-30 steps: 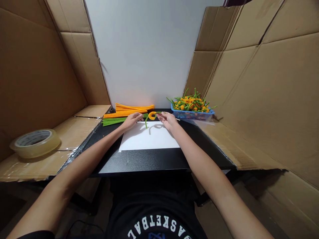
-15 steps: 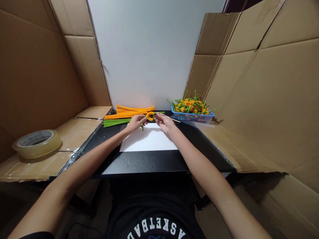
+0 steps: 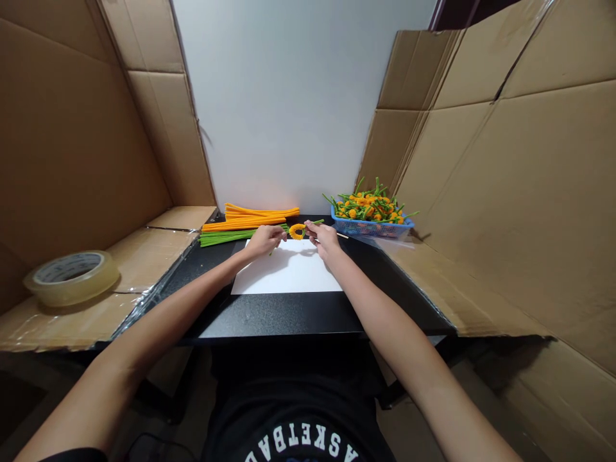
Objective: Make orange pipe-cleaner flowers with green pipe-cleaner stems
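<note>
Between my hands, over the white sheet, is a small ring of coiled orange pipe cleaner with green pipe-cleaner stem coming off it. My left hand is closed in a pinch on the green stem to the left of the ring. A bit of green pokes out below those fingers. On the ring's right side my right hand pinches the green pipe cleaner, whose end sticks out past the fingertips. The exact grip points are small and partly hidden by the fingers.
Orange pipe cleaners and green pipe cleaners lie at the back left. A blue basket of orange-and-green pieces stands back right, near a thin pale stick. A tape roll lies left. Cardboard walls flank the black table.
The orange ring has shifted slightly right and turned. My right hand has moved a little right, and the gap between my hands has widened.
</note>
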{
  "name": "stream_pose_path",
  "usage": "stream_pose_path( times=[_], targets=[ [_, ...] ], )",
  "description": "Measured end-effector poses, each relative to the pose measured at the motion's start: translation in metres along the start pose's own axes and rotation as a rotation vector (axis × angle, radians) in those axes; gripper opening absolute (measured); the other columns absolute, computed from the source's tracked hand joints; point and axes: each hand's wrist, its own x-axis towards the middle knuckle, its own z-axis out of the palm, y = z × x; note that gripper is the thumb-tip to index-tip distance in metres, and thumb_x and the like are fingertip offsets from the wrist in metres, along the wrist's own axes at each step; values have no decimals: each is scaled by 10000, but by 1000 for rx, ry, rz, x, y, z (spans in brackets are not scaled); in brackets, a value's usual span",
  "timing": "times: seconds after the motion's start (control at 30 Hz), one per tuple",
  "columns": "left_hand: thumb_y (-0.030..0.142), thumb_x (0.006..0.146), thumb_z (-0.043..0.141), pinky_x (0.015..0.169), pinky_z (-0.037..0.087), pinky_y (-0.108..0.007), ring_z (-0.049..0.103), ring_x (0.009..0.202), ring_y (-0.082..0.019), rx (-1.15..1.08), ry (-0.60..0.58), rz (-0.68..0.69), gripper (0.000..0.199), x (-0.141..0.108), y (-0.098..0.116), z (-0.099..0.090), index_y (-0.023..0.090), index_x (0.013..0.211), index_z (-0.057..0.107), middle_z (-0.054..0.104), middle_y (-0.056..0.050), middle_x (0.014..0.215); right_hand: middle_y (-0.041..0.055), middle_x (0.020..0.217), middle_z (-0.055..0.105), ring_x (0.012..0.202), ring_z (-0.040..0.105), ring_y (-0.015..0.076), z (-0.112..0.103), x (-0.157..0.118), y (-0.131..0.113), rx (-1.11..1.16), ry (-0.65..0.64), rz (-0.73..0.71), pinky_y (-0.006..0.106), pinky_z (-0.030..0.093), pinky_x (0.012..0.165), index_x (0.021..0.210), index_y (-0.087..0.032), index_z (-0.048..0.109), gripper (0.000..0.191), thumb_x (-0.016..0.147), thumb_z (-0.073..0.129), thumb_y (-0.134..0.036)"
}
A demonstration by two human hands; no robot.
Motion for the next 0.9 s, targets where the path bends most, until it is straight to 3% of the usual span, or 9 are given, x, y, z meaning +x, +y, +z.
stream_pose_path(
  times=[0.3, 0.47, 0.9],
  targets=[
    [303, 826, 505, 572, 329, -245, 480, 526, -122, 65, -49, 58, 267, 3, -25, -15, 165, 718, 706, 569, 6, 557, 12, 624, 698, 507, 580, 48, -14, 11, -4, 4, 122, -44, 125, 387, 437, 682, -146, 676, 172, 840, 741, -128],
    [338, 838, 509, 558, 307, -234, 449, 518, -111, 83, -102, 59, 290, 5, -32, -20, 156, 723, 703, 533, 15, 545, 6, 590, 700, 499, 603, 61, -17, 17, -5, 11, 157, -84, 133, 400, 424, 663, -149, 668, 180, 760, 818, -124],
    [370, 859, 515, 549, 280, -218, 401, 522, -89, 80, -144, 90, 320, 7, -41, -27, 126, 745, 687, 481, 32, 544, 0, 548, 669, 469, 579, 40, -20, 20, -13, 79, 128, -53, 92, 442, 425, 659, -130, 671, 201, 832, 747, -62]
  ],
)
